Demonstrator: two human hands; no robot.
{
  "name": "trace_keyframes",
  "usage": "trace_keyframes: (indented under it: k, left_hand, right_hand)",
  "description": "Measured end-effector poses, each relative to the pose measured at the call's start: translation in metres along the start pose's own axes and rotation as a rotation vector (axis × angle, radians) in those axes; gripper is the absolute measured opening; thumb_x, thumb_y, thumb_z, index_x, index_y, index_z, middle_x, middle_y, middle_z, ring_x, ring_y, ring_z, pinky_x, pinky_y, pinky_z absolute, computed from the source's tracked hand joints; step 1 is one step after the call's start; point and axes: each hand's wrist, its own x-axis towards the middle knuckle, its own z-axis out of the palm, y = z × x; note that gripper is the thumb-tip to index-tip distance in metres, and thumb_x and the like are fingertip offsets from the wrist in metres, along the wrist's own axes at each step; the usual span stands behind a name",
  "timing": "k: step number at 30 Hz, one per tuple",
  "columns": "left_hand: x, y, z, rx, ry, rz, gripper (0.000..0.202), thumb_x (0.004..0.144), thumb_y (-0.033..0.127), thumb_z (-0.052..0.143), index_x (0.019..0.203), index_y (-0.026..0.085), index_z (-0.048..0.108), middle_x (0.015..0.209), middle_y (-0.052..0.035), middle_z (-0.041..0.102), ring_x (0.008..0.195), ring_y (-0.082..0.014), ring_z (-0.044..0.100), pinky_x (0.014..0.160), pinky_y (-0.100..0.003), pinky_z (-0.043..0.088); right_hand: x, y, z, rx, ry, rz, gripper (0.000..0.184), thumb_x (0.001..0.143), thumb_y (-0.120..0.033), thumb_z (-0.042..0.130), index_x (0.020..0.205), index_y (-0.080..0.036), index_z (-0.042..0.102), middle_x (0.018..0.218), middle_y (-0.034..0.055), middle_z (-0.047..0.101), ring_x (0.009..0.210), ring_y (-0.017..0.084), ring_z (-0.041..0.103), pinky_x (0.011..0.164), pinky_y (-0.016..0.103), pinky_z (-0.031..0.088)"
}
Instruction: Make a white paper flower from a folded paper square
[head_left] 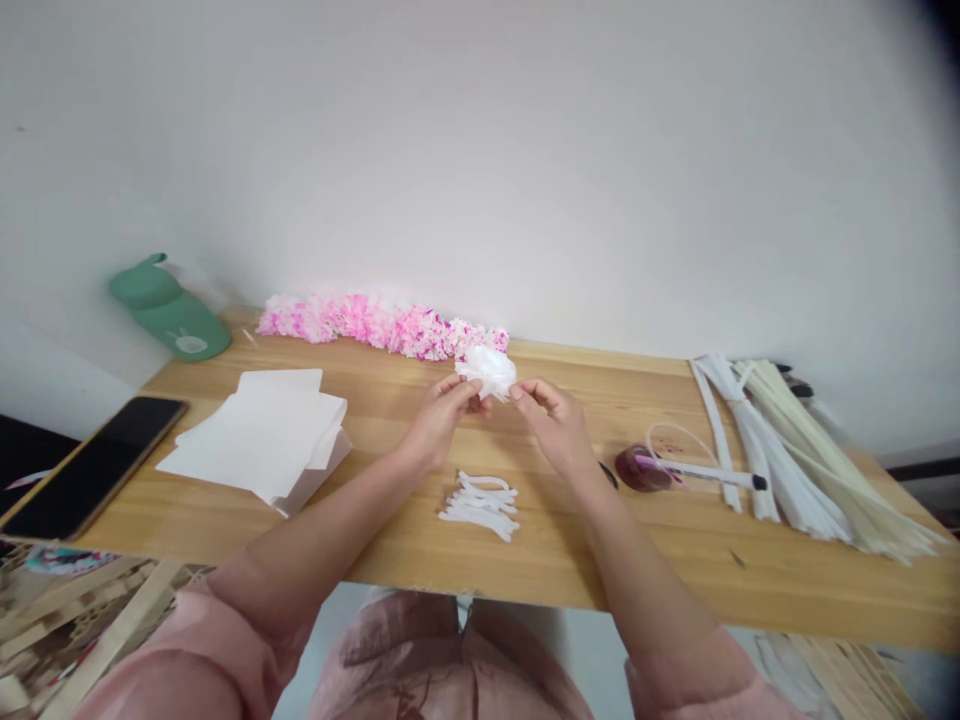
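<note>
Between my hands, above the middle of the table, is a bunched white paper-like puff (489, 368). My left hand (450, 410) pinches its lower left edge between thumb and fingers. On the other side, the thumb and index finger of my right hand (553, 415) close on its right edge. Below them on the wood lies a small pile of short white fuzzy stems (480, 503). Just behind the puff, a row of pink and white fluffy flowers (375, 322) runs along the wall.
White paper sheets (251, 435) and a black phone (94, 465) lie on the left, near a green bottle (171, 310). To the right are a small dark-red pot (643, 468), a pen (701, 473), white stem bundles (780, 455) and cream stems (832, 450). The wooden table (405, 560) meets the wall.
</note>
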Motion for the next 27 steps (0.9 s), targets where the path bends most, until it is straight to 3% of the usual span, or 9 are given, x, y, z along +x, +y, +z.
trace_keyframes:
  k: [7,13,19,27]
  left_hand:
    - [-0.001,-0.002,-0.002,0.198,-0.012,0.088,0.024,0.074,0.038,0.069,0.072,0.015,0.061,0.067,-0.0007,0.062,0.062,-0.0112,0.055,0.068,-0.026,0.045]
    - [-0.003,-0.005,0.0,0.303,-0.049,0.125,0.029,0.073,0.043,0.071,0.071,0.015,0.063,0.067,0.0002,0.062,0.067,-0.0121,0.056,0.068,-0.025,0.045]
    - [-0.001,-0.009,-0.001,0.295,-0.024,0.119,0.036,0.072,0.05,0.072,0.068,0.015,0.062,0.066,0.0009,0.06,0.065,-0.0117,0.053,0.066,-0.025,0.044]
    - [-0.001,-0.006,-0.001,0.27,-0.006,0.113,0.031,0.072,0.045,0.071,0.065,0.015,0.062,0.064,0.0001,0.061,0.064,-0.0118,0.053,0.067,-0.025,0.043]
  right_hand:
    - [-0.004,-0.006,-0.006,-0.155,0.151,-0.114,0.027,0.091,-0.044,0.052,0.085,-0.021,0.063,0.077,0.0005,0.066,0.071,0.016,0.058,0.068,0.029,0.044]
    - [-0.006,-0.002,0.001,-0.354,0.134,-0.277,0.018,0.088,-0.038,0.058,0.082,-0.021,0.063,0.076,0.0021,0.065,0.072,0.018,0.058,0.071,0.033,0.042]
    - [-0.006,0.001,0.005,-0.387,0.125,-0.283,0.021,0.09,-0.037,0.055,0.078,-0.022,0.062,0.072,0.0021,0.065,0.069,0.018,0.057,0.07,0.033,0.041]
    - [-0.004,-0.002,0.002,-0.185,0.121,-0.124,0.021,0.088,-0.038,0.057,0.076,-0.022,0.062,0.071,0.0002,0.066,0.064,0.016,0.058,0.063,0.029,0.044]
